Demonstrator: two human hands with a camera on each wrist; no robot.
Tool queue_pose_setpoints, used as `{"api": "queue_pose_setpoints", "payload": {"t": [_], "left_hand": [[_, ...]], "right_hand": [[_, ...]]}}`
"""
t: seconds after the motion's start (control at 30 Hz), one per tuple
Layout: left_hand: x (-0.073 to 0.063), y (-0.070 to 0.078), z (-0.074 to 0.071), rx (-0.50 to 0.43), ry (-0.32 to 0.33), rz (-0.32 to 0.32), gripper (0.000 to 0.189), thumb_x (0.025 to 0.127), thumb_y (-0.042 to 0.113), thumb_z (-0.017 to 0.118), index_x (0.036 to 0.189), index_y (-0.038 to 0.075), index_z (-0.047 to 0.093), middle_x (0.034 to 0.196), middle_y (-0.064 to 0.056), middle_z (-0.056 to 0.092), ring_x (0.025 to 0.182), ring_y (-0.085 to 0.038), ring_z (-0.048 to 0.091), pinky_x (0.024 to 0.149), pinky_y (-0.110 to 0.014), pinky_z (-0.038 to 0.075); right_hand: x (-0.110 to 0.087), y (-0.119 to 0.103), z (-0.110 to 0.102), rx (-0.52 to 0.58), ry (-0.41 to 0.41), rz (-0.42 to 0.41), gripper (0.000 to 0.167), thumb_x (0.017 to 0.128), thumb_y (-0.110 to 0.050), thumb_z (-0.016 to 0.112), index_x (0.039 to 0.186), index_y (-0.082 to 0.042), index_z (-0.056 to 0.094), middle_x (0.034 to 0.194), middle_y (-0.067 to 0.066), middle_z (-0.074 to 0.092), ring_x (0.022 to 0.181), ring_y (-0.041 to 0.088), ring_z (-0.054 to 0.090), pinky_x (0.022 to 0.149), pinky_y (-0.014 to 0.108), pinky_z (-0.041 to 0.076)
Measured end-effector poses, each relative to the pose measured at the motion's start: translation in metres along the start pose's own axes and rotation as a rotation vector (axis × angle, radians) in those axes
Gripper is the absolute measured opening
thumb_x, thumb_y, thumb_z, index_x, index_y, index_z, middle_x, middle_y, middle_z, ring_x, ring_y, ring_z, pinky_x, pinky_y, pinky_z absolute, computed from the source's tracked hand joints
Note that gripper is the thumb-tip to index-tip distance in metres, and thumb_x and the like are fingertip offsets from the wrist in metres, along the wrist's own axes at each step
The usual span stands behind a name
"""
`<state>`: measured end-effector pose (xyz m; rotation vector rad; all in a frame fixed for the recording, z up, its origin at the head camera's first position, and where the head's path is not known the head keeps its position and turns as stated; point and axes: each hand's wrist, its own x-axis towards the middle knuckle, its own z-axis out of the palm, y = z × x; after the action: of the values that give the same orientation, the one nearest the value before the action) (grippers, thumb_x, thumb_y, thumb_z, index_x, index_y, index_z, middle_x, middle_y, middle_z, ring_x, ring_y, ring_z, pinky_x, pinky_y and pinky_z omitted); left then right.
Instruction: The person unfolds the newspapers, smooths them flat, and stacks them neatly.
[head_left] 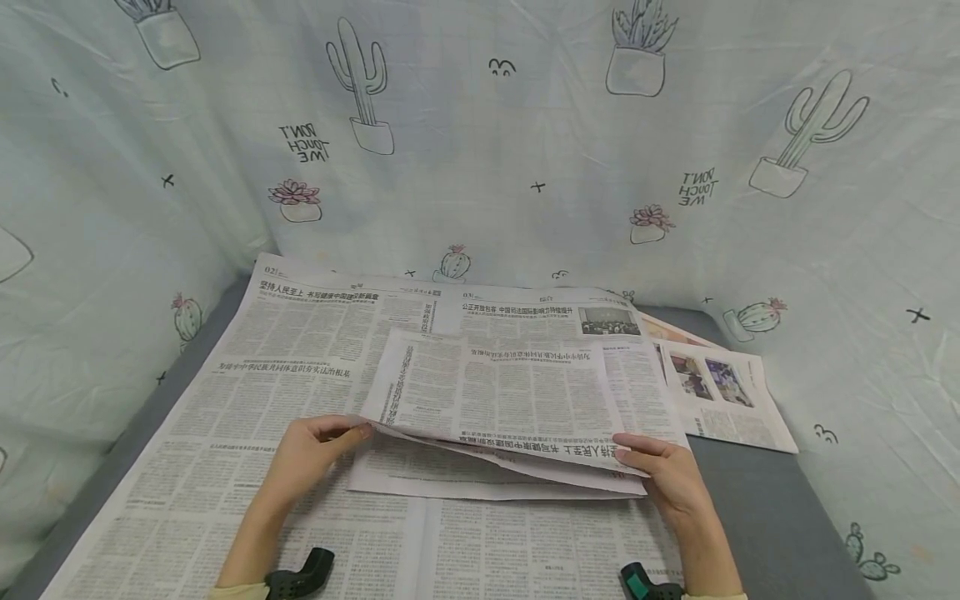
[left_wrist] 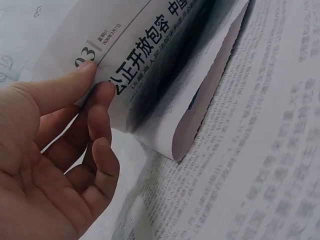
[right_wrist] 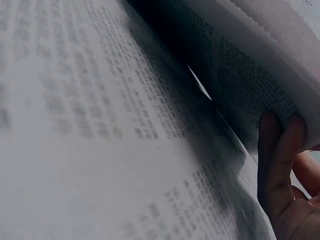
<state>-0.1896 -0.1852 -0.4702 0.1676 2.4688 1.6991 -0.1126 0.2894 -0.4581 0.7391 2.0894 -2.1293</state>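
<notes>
Currently, lower left of head-view centre, a corner of the folded newspaper (head_left: 502, 392) is pinched by the left hand (head_left: 309, 454); at centre, its layers are parted; lower right, another corner is pinched by the right hand (head_left: 669, 477). Newsprint could be torn by uneven tugging.

folded newspaper (head_left: 510, 392) — inside mostly hidden; spread newspaper (head_left: 425, 550) — cut off below

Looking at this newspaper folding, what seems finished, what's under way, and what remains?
Done: the upper newspaper looks partly folded, its layers stacked on the spread-out newspaper.
In hand: the left hand and right hand each hold one end of its raised near edge.
To do: a gap shows beneath that edge, so lowering and pressing it flat probably remains.
</notes>
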Motion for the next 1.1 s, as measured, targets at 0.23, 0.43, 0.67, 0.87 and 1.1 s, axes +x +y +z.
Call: {"api": "queue_pose_setpoints", "payload": {"t": [0.23, 0.43, 0.67, 0.87, 1.1], "left_hand": [[-0.0011, 0.0006, -0.0038, 0.016, 0.002, 0.015, 0.03, 0.086, 0.037, 0.077, 0.098, 0.01, 0.078, 0.093, -0.006, 0.072, 0.08, -0.024, 0.059, 0.065, -0.029, 0.048], [0.0013, -0.0007, -0.0026, 0.034, 0.016, 0.041, 0.03, 0.087, 0.037, 0.076, 0.098, 0.009, 0.077, 0.088, -0.007, 0.071, 0.074, -0.026, 0.059, 0.062, -0.028, 0.048], [0.0001, 0.0005, -0.0017, 0.08, 0.089, 0.005, 0.035, 0.088, 0.041, 0.074, 0.09, 0.006, 0.075, 0.074, -0.011, 0.06, 0.064, -0.02, 0.049, 0.053, -0.026, 0.04], [0.0005, 0.003, -0.0019, 0.074, 0.106, -0.053, 0.04, 0.087, 0.043, 0.074, 0.091, 0.004, 0.075, 0.074, -0.013, 0.058, 0.064, -0.019, 0.047, 0.052, -0.026, 0.038], [0.0005, 0.0049, -0.0024, 0.09, 0.133, -0.072, 0.046, 0.088, 0.048, 0.072, 0.098, 0.003, 0.076, 0.087, -0.01, 0.066, 0.077, -0.021, 0.052, 0.06, -0.027, 0.044]], "right_hand": [[-0.0025, -0.0013, -0.0005, -0.057, -0.001, -0.004, 0.041, 0.083, -0.006, 0.078, 0.12, 0.008, 0.067, 0.148, 0.017, 0.036, 0.109, 0.01, 0.055, 0.084, 0.019, 0.048], [-0.0023, -0.0018, 0.0002, -0.074, -0.006, -0.009, 0.042, 0.084, -0.009, 0.078, 0.121, 0.007, 0.066, 0.147, 0.017, 0.038, 0.11, 0.011, 0.054, 0.084, 0.019, 0.048], [-0.0009, -0.003, 0.0013, -0.084, -0.042, -0.007, 0.034, 0.091, -0.009, 0.069, 0.121, 0.007, 0.066, 0.146, 0.017, 0.041, 0.115, 0.011, 0.053, 0.091, 0.022, 0.046], [-0.0018, -0.006, 0.003, -0.07, -0.067, -0.025, 0.034, 0.098, 0.001, 0.043, 0.123, 0.01, 0.063, 0.148, 0.022, 0.038, 0.127, 0.028, 0.046, 0.093, 0.035, 0.048], [-0.0007, -0.0064, 0.0037, -0.051, -0.025, -0.031, 0.03, 0.1, -0.005, 0.047, 0.118, 0.009, 0.066, 0.127, 0.018, 0.057, 0.099, 0.019, 0.061, 0.078, 0.034, 0.053]]}}
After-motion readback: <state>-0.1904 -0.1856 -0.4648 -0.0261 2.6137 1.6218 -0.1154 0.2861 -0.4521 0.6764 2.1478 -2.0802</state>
